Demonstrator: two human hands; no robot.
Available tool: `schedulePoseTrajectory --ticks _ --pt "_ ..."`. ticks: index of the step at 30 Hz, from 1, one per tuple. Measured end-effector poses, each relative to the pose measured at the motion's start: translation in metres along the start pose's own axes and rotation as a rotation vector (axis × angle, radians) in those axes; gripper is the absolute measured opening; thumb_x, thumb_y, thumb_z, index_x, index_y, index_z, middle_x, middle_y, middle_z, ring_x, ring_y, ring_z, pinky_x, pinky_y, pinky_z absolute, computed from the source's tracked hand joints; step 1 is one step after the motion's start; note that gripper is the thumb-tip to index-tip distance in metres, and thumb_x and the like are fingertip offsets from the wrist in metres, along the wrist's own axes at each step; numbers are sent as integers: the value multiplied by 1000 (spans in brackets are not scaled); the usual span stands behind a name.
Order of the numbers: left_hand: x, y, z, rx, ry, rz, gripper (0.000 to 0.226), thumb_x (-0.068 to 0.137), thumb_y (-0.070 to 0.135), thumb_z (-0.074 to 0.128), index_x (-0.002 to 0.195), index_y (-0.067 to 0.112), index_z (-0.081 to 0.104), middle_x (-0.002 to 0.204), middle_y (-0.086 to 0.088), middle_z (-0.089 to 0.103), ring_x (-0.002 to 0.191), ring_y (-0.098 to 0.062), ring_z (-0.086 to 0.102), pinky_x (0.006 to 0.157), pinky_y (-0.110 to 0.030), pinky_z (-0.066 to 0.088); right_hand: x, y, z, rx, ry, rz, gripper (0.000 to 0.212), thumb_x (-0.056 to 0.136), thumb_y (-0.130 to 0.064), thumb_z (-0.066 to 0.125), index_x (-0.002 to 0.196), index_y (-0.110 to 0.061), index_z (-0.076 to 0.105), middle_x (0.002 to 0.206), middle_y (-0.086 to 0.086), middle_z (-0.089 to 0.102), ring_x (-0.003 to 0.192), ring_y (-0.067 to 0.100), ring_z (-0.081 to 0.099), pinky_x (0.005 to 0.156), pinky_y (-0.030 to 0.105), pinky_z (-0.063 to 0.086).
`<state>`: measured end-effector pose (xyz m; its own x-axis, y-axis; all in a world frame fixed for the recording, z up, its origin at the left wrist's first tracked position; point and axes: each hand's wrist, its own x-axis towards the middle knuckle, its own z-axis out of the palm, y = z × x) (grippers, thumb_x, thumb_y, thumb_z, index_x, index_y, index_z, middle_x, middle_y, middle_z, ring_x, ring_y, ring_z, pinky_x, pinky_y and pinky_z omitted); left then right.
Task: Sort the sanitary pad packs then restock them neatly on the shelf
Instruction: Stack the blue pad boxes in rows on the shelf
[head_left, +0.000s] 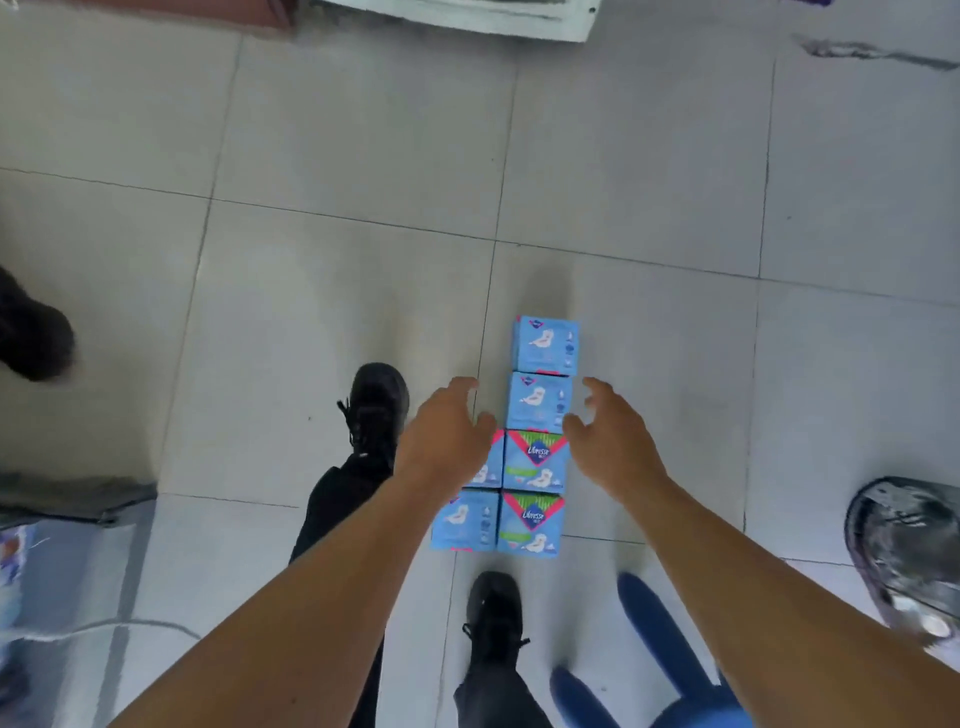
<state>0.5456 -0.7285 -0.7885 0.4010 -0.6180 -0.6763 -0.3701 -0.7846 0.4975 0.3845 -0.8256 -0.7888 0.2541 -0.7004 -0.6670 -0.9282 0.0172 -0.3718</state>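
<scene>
Six sanitary pad packs lie flat on the tiled floor (649, 182) in a tight block: two blue packs (543, 374) in a column at the far end, two green-topped packs (532, 491) below them, and two more blue ones (464, 519) just left of those (the upper partly hidden). The left hand (447, 431) and right hand (608, 431) hover on either side, fingers spread, holding nothing. Black shoes (376, 405) stand beside the packs.

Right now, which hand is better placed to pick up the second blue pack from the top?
Probably the right hand: its open fingers sit beside that blue pack. The left hand hovers over the left column, slightly farther away.
</scene>
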Motion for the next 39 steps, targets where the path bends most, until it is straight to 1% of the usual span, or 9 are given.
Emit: schedulePoseTrajectory --ticks 12,15,18,21,25,29,34,37,39 --pt "297 -10 140 -97 -269 -112 52 100 35 47 143 9 35 140 -13 50 126 -29 50 97 -31 39 284 82 89 145 54 371 68 96 -33 53 152 -11 22 150 16 38 134 30 42 102 33 36" --pt "322 -27 173 -230 -323 -160 48 98 39 50 138 15 38 133 -5 56 120 -28 56 100 -36 45 310 97 104 283 -63 452 69 92 -46 53 149 -17 29 135 9 54 114 27 58 95 37 45" --pt "328 -37 183 -254 -395 -150 61 96 45 46 149 22 26 144 -5 50 126 -28 53 103 -45 45 317 100 116 375 -113 413 60 77 -58 53 126 -23 50 99 -1 68 82 17 64 69 31 50" --pt "330 -38 175 -249 -378 -129 61 99 42 42 152 27 18 147 -3 47 126 -28 52 102 -43 46 316 93 121 417 -76 371 55 79 -55 52 125 -26 50 100 -1 68 85 18 66 64 29 47" --pt "320 -25 152 -272 -294 -53 47 99 35 45 144 22 33 138 -2 51 122 -25 54 100 -41 46 307 71 112 454 32 347 35 92 -39 56 120 -20 47 103 2 63 88 19 64 59 27 44" --pt "293 -12 119 -297 -224 -57 35 99 33 52 129 18 42 110 1 62 103 -24 62 87 -38 52 282 46 88 481 71 287 33 92 -42 52 117 -22 49 102 -1 64 90 19 65 64 28 47" --pt "234 20 50 -456 -44 69 32 87 34 70 110 25 49 92 6 66 80 -5 64 66 -21 54 225 -7 45 554 149 110 56 89 -48 58 137 -27 41 131 -3 55 119 15 55 100 36 45" --pt "176 44 11 -405 158 240 33 84 32 72 110 31 52 97 8 62 88 -7 59 73 -23 49 177 -56 11 806 -8 3 62 76 -63 65 128 -31 51 120 -7 65 111 15 64 96 41 51" --pt "132 58 -7 -386 204 353 39 83 26 71 118 26 55 110 5 58 102 -13 54 83 -30 47 143 -84 -13 909 -93 -55 67 74 -57 70 127 -20 54 113 2 69 101 20 68 85 38 55"
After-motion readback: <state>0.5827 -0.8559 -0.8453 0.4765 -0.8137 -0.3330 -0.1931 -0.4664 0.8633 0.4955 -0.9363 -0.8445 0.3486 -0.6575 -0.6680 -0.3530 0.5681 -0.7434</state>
